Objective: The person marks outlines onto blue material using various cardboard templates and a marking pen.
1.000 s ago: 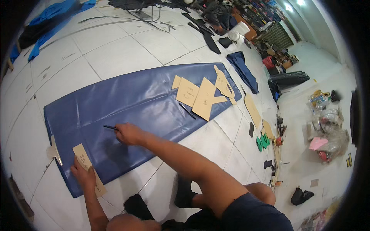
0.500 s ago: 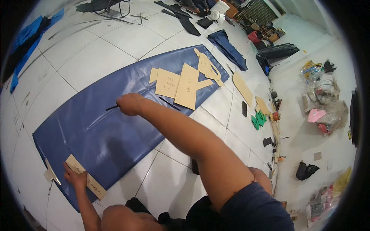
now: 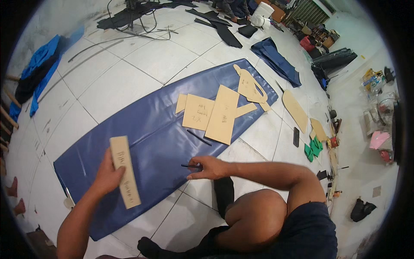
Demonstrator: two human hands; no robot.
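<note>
My left hand (image 3: 108, 175) grips a long tan cardboard strip (image 3: 131, 187) with handwriting on it, fingers behind and thumb on its face. The strip is over the left part of a dark blue vinyl sheet (image 3: 92, 159). Over the sheet's near edge, my right hand (image 3: 210, 167) pinches a thin black pen (image 3: 185, 165) that points left. Farther along the sheet lie several flat cardboard templates (image 3: 222, 114), one with a curved cut-out (image 3: 250, 86). Near them rests a thin dark stick (image 3: 199, 137). A metal clip (image 3: 69, 197) sits at the sheet's left edge.
White floor tiles (image 3: 142, 60) surround the sheet. To the right lie a cardboard piece (image 3: 294, 108), a phone-like black slab (image 3: 296, 136) and green scraps (image 3: 313, 149). Folded blue material (image 3: 276, 60) lies beyond. A person (image 3: 235, 9) is at the far edge; bare feet show at far left.
My left hand has picked the cardboard strip up off the sheet's near left part and brought it rightward. My right hand, with the pen, has drawn back toward me and right. The view has shifted.
</note>
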